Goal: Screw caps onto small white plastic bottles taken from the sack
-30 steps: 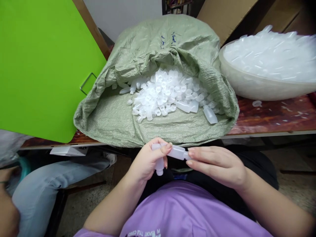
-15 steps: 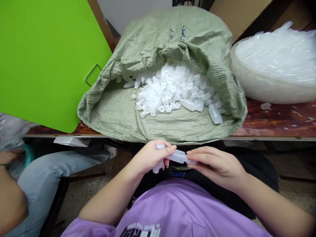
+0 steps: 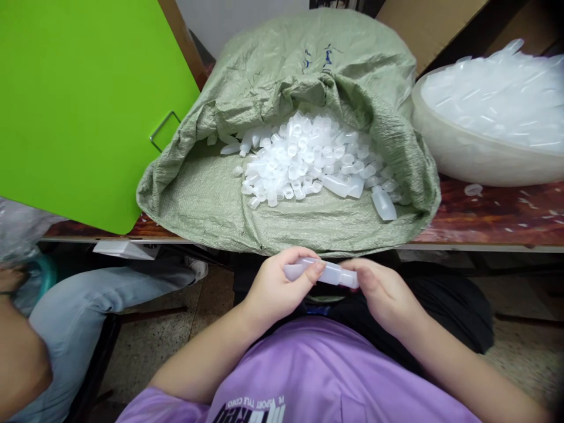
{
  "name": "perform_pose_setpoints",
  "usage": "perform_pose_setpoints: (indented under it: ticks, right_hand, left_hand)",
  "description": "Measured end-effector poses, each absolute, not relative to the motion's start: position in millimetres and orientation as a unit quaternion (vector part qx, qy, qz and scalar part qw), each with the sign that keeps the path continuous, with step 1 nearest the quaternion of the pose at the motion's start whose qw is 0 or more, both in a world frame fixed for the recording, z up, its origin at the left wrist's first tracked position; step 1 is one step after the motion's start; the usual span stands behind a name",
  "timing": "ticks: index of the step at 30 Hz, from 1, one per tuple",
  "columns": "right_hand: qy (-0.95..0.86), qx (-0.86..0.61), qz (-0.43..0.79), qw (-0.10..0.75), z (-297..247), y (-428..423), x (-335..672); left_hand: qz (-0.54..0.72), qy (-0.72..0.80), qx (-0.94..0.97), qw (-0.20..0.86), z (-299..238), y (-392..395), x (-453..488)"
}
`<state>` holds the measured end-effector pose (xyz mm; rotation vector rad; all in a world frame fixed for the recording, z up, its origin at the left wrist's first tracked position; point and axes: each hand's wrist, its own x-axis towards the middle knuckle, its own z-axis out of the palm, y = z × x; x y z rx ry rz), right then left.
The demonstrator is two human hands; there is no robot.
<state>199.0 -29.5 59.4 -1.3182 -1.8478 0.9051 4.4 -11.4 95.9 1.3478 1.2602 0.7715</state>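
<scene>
My left hand is closed around a small translucent white plastic bottle, which lies almost level with its capped end to the right. A second pale plastic piece shows in the same palm, mostly covered by the fingers. At the other end, my right hand is curled about the bottle's cap; its fingertips are partly hidden behind it. Just beyond both hands, the open green woven sack holds a heap of small white caps and several loose bottles.
A big translucent bowl heaped with white plastic pieces stands right of the sack on the reddish table. A bright green board with a wire handle is at left. Another person's jeans-clad leg is beside me, near a teal basin.
The bottle and cap have shifted slightly right. My right hand has turned at the cap, its fingers now less visible. The upright bottle in my left hand has tipped and is mostly covered.
</scene>
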Motion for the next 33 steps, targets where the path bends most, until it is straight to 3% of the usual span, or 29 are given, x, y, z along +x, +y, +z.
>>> perform_pose_setpoints:
  ticks: [3, 7, 10, 14, 18, 22, 28, 30, 33]
  right_hand:
    - [-0.746, -0.477, 0.239, 0.398, 54.6, -32.7, 200.1]
    - [-0.735, -0.461, 0.332, 0.371, 53.5, -35.4, 199.0]
    - [-0.751, -0.458, 0.252, 0.404, 53.4, -35.3, 197.0]
    - [-0.725, -0.456, 0.348, 0.382, 52.6, -34.6, 194.2]
    - [-0.754, -0.451, 0.248, 0.408, 52.8, -33.6, 192.5]
    - [-0.741, -0.438, 0.322, 0.394, 55.4, -31.7, 193.4]
    - [-0.831, -0.386, 0.023, 0.399, 55.5, -26.7, 195.9]
    - [-0.839, -0.364, 0.04, 0.403, 52.8, -25.0, 191.2]
    - [-0.791, -0.385, 0.184, 0.439, 46.7, -26.7, 179.6]
  left_hand:
    - [0.333, 0.533, 0.564, 0.536, 96.3, -11.6, 3.0]
    - [0.337, 0.533, 0.566, 0.53, 95.8, -11.4, 1.8]
    - [0.335, 0.536, 0.564, 0.532, 95.2, -12.5, 1.7]
    - [0.329, 0.529, 0.573, 0.533, 94.4, -14.2, 0.6]
    - [0.327, 0.534, 0.567, 0.535, 94.1, -13.8, -1.0]
    - [0.318, 0.535, 0.565, 0.541, 95.1, -12.9, -0.3]
    - [0.294, 0.521, 0.521, 0.61, 93.9, -12.7, 2.9]
    - [0.286, 0.515, 0.519, 0.619, 91.9, -13.5, 3.1]
    - [0.284, 0.525, 0.543, 0.59, 90.4, -15.2, 3.8]
